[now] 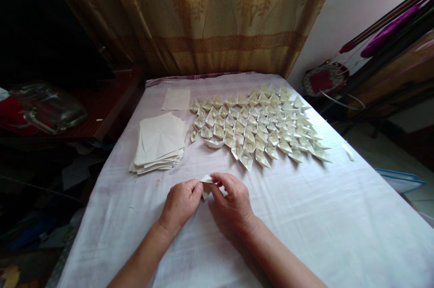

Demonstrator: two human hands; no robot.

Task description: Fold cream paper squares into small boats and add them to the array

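A small folded piece of white paper [206,180] is held between my two hands, just above the cloth near the middle of the table. My left hand [182,201] pinches its left side between thumb and fingers. On the other side, my right hand [233,195] grips the right edge with thumb and fingertips. My fingers cover part of the folds. Beyond my hands, several rows of small folded paper boats [249,127] stand close together. To their left lies a stack of square paper sheets [161,141], its edges uneven.
A single flat paper sheet [176,99] lies behind the stack. White cloth [339,224] covers the table. A gold patterned curtain [217,16] hangs at the far edge. On the left is a dark wooden cabinet [115,102]; on the right, a patterned bag [325,80].
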